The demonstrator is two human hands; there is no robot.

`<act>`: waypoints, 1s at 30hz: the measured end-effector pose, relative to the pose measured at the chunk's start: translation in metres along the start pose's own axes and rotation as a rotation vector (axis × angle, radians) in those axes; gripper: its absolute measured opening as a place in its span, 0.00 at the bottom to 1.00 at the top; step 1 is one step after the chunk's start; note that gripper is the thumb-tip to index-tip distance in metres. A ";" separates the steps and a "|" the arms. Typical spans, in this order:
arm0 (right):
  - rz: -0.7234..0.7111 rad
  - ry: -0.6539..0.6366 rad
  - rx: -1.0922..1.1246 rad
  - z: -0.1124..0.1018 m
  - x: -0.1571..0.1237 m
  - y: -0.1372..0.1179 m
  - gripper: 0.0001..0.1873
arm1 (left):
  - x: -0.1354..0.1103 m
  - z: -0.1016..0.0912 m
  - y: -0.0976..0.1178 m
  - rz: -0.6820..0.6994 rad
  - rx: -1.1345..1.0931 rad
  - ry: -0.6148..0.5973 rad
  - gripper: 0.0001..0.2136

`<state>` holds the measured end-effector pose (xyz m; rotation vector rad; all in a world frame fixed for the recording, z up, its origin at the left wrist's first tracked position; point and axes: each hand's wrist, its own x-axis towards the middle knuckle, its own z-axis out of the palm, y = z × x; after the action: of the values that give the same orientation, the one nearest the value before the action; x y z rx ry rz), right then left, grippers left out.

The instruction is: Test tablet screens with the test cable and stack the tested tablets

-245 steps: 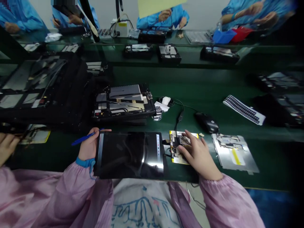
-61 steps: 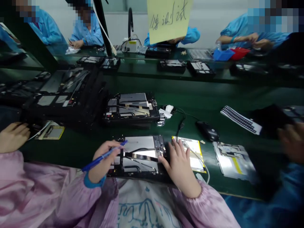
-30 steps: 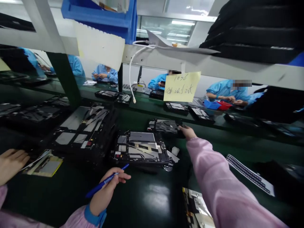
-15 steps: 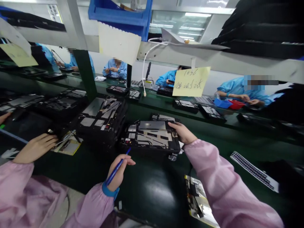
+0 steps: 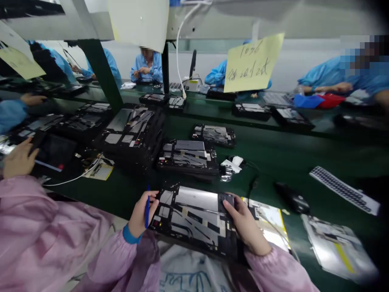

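Between my hands is an opened tablet (image 5: 196, 200), its silver battery plates, ribbon cables and black frame facing up. It is tilted near the front edge of the bench. My right hand (image 5: 246, 221) grips its right end, thumb on top. At its left edge, the fingers of my left hand (image 5: 142, 213) are closed round a slim blue pen-like tool (image 5: 147, 211) and also touch the tablet; their undersides are hidden. Just beyond lies a stack of similar opened tablets (image 5: 187, 156), with another opened tablet (image 5: 214, 134) behind it.
A taller tablet stack (image 5: 127, 125) stands to the left. On the right lie a black mouse (image 5: 293, 198), loose panels (image 5: 340, 247) and a sticker strip (image 5: 343, 190). A co-worker's hand (image 5: 20, 158) rests at far left. A yellow note (image 5: 253, 63) hangs from the shelf.
My right hand has brought a tablet from the middle stack toward me. My left hand, still with the blue tool, has met its left edge. The view has tilted down.
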<state>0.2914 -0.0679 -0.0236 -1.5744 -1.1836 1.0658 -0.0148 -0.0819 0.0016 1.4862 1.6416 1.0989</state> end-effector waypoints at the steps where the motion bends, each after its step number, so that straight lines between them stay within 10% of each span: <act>1: -0.115 0.062 -0.120 0.003 -0.004 0.009 0.33 | 0.001 0.001 -0.002 0.007 0.050 -0.019 0.08; 4: -0.392 0.116 -0.506 0.009 -0.019 0.021 0.41 | 0.002 0.005 -0.004 0.042 0.176 -0.051 0.07; 9: -0.447 -0.020 -0.688 0.016 -0.038 0.021 0.32 | 0.006 0.009 0.003 0.085 0.334 -0.074 0.08; 16: -0.521 0.034 -0.577 0.018 -0.037 0.015 0.11 | 0.012 0.004 0.015 0.104 0.411 -0.176 0.06; 20: -0.604 -0.156 -0.483 0.013 -0.038 0.006 0.08 | 0.014 0.002 0.019 0.047 0.321 -0.195 0.07; 25: -0.629 -0.395 -0.166 0.001 -0.035 0.003 0.09 | 0.021 0.000 0.022 -0.051 0.231 -0.179 0.10; 30: -0.493 -0.300 0.179 -0.001 -0.037 0.005 0.18 | 0.027 -0.001 0.028 -0.049 0.161 -0.205 0.13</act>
<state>0.2872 -0.1049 -0.0239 -0.9335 -1.5300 1.0578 -0.0074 -0.0558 0.0291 1.5947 1.6427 0.7745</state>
